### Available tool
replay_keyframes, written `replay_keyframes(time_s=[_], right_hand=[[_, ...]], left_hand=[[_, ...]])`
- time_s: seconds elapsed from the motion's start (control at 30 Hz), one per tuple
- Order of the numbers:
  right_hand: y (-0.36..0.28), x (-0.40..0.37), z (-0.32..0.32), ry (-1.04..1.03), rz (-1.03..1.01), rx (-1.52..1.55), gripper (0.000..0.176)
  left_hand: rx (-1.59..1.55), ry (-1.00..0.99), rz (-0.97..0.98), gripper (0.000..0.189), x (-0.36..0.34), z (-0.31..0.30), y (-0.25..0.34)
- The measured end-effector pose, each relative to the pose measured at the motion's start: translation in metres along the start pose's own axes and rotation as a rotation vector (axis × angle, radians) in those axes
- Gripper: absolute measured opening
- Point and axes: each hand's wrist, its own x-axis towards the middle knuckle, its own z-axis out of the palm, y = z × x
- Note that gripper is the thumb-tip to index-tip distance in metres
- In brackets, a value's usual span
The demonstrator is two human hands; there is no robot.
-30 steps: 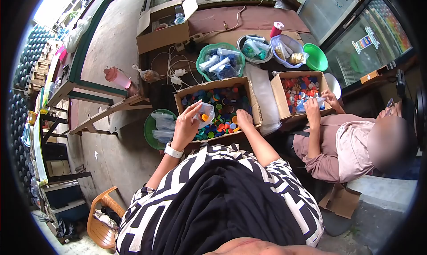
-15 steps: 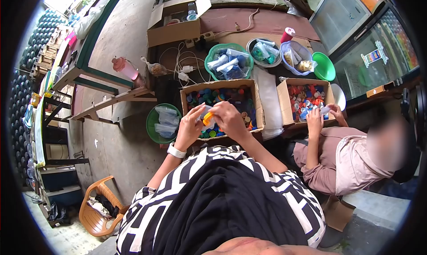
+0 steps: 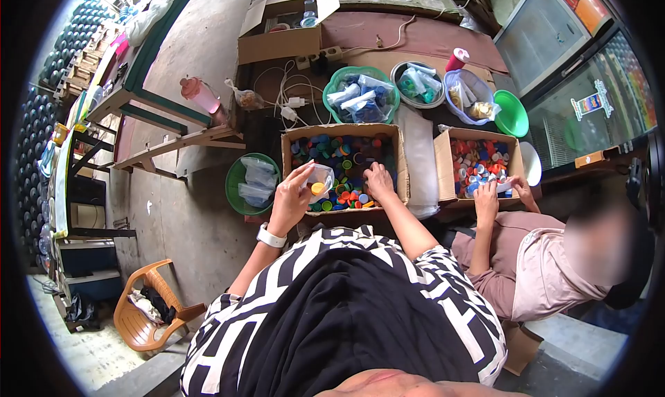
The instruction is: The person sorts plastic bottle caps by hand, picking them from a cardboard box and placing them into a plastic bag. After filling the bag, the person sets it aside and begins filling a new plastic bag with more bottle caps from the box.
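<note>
My left hand (image 3: 291, 197) pinches the edge of a clear plastic bag (image 3: 321, 177) above the left side of a cardboard box (image 3: 404, 161). A yellow bottle cap (image 3: 318, 188) shows inside the bag. Bottle caps (image 3: 344, 165) of many colours fill the box. Over on its right side, my right hand (image 3: 379, 184) reaches down among the caps, fingers bent and a little apart. Nothing shows in its grasp, though its fingertips are partly hidden.
A green basin (image 3: 233, 197) with bagged caps sits left of the box. Behind are a teal basin (image 3: 395, 113), a metal bowl (image 3: 435, 100) and a lilac basket (image 3: 488, 95). To the right, a co-worker (image 3: 509, 248) handles something at a second box (image 3: 443, 165) of caps.
My right hand has left the bag and moved right, down into the caps. The yellow cap, earlier between both hands, is now in the bag in my left hand. The view has shifted slightly.
</note>
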Motion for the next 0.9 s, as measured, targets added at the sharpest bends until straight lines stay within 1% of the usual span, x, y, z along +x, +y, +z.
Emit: replay_keyframes(time_s=[0.03, 0.1, 0.13, 0.17, 0.23, 0.27, 0.3, 0.33, 0.37, 0.4, 0.43, 0.5, 0.53, 0.57, 0.6, 0.63, 0.7, 0.77, 0.8, 0.83, 0.87, 0.9], right_hand=[[0.002, 0.0, -0.003, -0.002, -0.004, 0.002, 0.018], [0.004, 0.002, -0.009, 0.017, 0.158, 0.237, 0.016], [0.005, 0.003, -0.013, 0.047, 0.19, 0.342, 0.015], [0.005, 0.006, -0.017, 0.043, 0.189, 0.344, 0.015], [-0.006, 0.009, -0.043, 0.177, 0.162, 0.718, 0.011], [-0.023, 0.008, -0.066, 0.279, 0.067, 0.764, 0.01], [-0.045, 0.006, -0.09, 0.431, -0.072, 0.783, 0.007], [-0.066, 0.002, -0.115, 0.46, -0.123, 0.791, 0.008], [-0.085, -0.005, -0.131, 0.388, -0.125, 0.893, 0.008], [-0.098, -0.009, -0.14, 0.393, -0.245, 0.859, 0.008], [-0.11, -0.015, -0.152, 0.338, -0.326, 0.783, 0.01], [-0.115, -0.018, -0.16, 0.218, -0.524, 0.456, 0.014], [-0.112, -0.016, -0.158, 0.214, -0.526, 0.456, 0.014], [-0.109, -0.013, -0.151, 0.179, -0.497, 0.595, 0.014], [-0.105, -0.008, -0.144, 0.14, -0.467, 0.732, 0.015], [-0.098, -0.002, -0.139, 0.134, -0.473, 0.733, 0.015], [-0.07, 0.015, -0.127, 0.144, -0.115, 0.873, 0.016], [-0.013, 0.037, -0.068, 0.193, -0.059, 0.539, 0.016], [0.009, 0.042, -0.046, 0.145, 0.018, 0.411, 0.017], [0.024, 0.045, -0.033, 0.098, 0.094, 0.283, 0.018], [0.03, 0.047, -0.027, 0.095, 0.092, 0.184, 0.021], [0.034, 0.048, -0.022, 0.092, 0.091, 0.084, 0.024]], left_hand=[[0.002, 0.003, -0.004, 0.058, -0.001, 0.001, -0.001], [0.07, 0.022, 0.068, 0.057, -0.001, 0.005, -0.004], [0.073, 0.024, 0.064, 0.057, -0.002, 0.006, -0.004], [0.049, 0.021, 0.027, 0.057, -0.003, 0.008, -0.003], [0.022, 0.02, -0.014, 0.056, -0.003, 0.012, -0.001], [0.029, 0.028, -0.029, 0.056, -0.003, 0.014, 0.0], [0.035, 0.035, -0.044, 0.055, -0.003, 0.016, 0.0], [0.032, 0.034, -0.048, 0.055, -0.003, 0.018, -0.001], [0.024, 0.034, -0.041, 0.056, -0.002, 0.021, -0.001], [0.016, 0.034, -0.033, 0.057, -0.002, 0.024, -0.002], [0.011, 0.033, -0.034, 0.057, -0.001, 0.026, -0.003], [0.016, 0.076, 0.011, 0.058, 0.001, 0.031, -0.008], [0.08, 0.107, 0.118, 0.06, 0.003, 0.032, -0.015], [0.08, 0.111, 0.114, 0.06, 0.001, 0.034, -0.019], [0.078, 0.102, 0.07, 0.06, 0.0, 0.032, -0.015], [0.075, 0.095, 0.026, 0.061, -0.001, 0.031, -0.011], [0.054, 0.11, 0.006, 0.061, -0.004, 0.03, -0.01], [0.033, 0.126, -0.014, 0.061, -0.009, 0.028, -0.008], [-0.004, 0.129, -0.04, 0.061, -0.012, 0.028, -0.006], [-0.04, 0.133, -0.065, 0.061, -0.014, 0.026, -0.003], [-0.037, 0.14, -0.07, 0.061, -0.016, 0.024, 0.001], [-0.049, 0.134, -0.122, 0.058, -0.018, 0.021, 0.007]])
